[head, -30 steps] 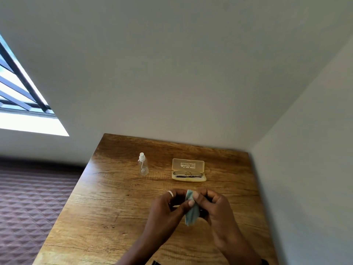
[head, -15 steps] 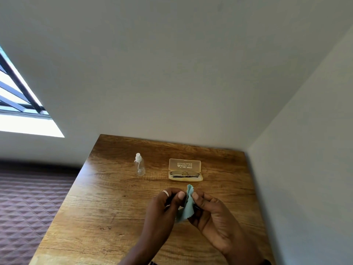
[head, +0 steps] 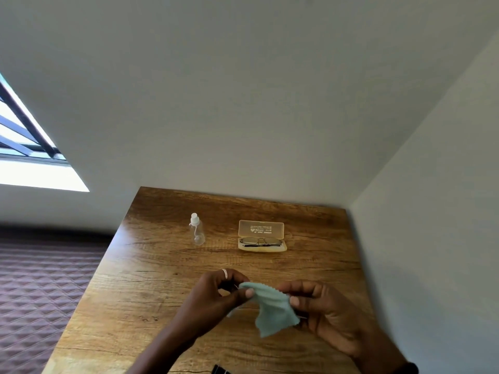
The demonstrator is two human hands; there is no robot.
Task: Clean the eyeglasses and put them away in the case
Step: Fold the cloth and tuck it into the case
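**Eyeglasses in open case; cloth held in both hands**

The eyeglasses [head: 259, 241] lie folded in the tray of the open, pale yellow case [head: 261, 235], lid upright, on the far part of the wooden worktop [head: 151, 287]. A clear spray bottle [head: 196, 229] stands upright to the case's left, apart from it. Nearer the camera, a light blue cleaning cloth [head: 272, 309] hangs spread above the worktop. The left hand [head: 216, 298], wearing a ring [head: 225, 273], pinches its left corner with fingers closed on it; the right hand [head: 326, 311] pinches the right edge likewise. A dark object at the near edge is, apparently, cut off and unidentifiable.
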